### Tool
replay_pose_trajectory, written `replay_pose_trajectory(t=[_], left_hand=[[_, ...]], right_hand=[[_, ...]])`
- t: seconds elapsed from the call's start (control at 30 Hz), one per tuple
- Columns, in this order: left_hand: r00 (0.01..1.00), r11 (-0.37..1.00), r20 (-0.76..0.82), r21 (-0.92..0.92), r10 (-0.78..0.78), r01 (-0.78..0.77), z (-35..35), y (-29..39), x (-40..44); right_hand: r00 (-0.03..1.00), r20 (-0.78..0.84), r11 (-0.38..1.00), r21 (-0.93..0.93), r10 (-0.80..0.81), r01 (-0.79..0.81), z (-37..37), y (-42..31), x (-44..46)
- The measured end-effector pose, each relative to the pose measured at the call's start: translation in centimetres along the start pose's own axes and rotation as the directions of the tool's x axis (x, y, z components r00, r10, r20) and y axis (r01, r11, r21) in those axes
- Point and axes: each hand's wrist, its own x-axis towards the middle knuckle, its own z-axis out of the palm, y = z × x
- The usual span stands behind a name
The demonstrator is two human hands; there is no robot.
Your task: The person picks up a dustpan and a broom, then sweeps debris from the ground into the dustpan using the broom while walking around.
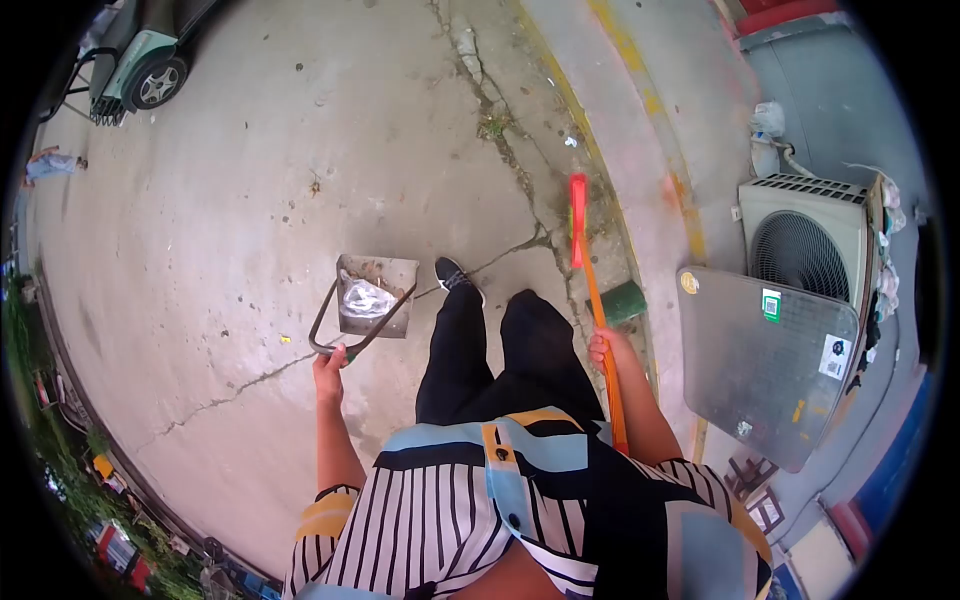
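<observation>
My left hand [331,370] is closed around the dark handle of a metal dustpan [392,272]. Crumpled clear plastic [366,298] and some brown debris lie in the pan, to the left of my foot. On the other side, my right hand [612,347] grips the orange shaft of a broom [598,295]. The broom's red head [578,220] is out in front of me, close to the cracked edge of the concrete; whether it touches the ground I cannot tell.
A green block-like object [625,302] sits beside the broom shaft. To the right stand an air-conditioner unit [808,235] and a grey board [770,360]. Small litter [571,142] lies near the yellow-edged kerb. A vehicle [140,70] and a person [52,164] are at far left.
</observation>
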Motion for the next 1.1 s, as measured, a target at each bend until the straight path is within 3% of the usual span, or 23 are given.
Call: replay_pose_trajectory(t=[0.07,0.17,0.23,0.3,0.43,0.5,0.63,0.7,0.8,1.0,1.1], left_hand=[[0.998,1.0,0.057,0.011,0.013,-0.013,0.8,2.6,1.8],[0.994,0.999,0.105,0.028,0.019,-0.022,2.2,6.6,3.6],[0.994,0.999,0.101,0.034,0.033,-0.036,3.3,9.8,3.5],[0.994,0.998,0.103,0.048,0.039,-0.044,4.9,12.9,3.6],[0.993,0.998,0.108,0.018,0.055,-0.057,6.9,15.5,4.3],[0.993,0.999,0.109,0.016,0.048,-0.05,8.4,17.1,4.0],[0.998,0.999,0.064,-0.028,0.029,-0.027,11.2,19.0,3.8],[0.997,1.0,0.079,-0.026,0.015,-0.013,11.9,19.3,3.9],[0.998,0.999,0.058,-0.033,-0.012,0.014,12.7,19.8,4.0],[0.996,0.998,0.063,-0.008,-0.067,0.068,14.3,20.3,3.8],[0.994,0.997,0.075,-0.004,-0.082,0.083,14.6,20.1,3.5]], right_hand=[[0.993,0.048,0.959,0.257,0.111,-0.12,0.2,-1.6,-0.3],[0.976,0.164,0.782,0.585,0.144,-0.214,0.4,-7.1,4.5],[0.985,0.125,0.85,0.501,0.118,-0.165,2.4,-11.5,9.7],[1.0,-0.028,0.989,0.146,-0.005,0.009,12.0,-16.1,13.7],[0.975,0.014,0.975,-0.029,-0.221,0.222,24.8,-20.9,14.2],[0.98,0.046,0.969,-0.148,-0.191,0.196,28.1,-22.8,15.8],[0.978,0.06,0.831,-0.519,-0.199,0.201,28.2,-22.8,15.3],[0.98,0.14,0.834,-0.516,-0.144,0.197,27.4,-23.3,11.0],[0.977,0.092,0.767,-0.606,-0.193,0.209,27.3,-23.6,6.8],[0.969,-0.047,0.721,-0.677,-0.243,0.149,27.6,-27.5,16.2],[0.983,-0.096,0.63,-0.776,-0.159,0.026,29.3,-24.5,14.6]])
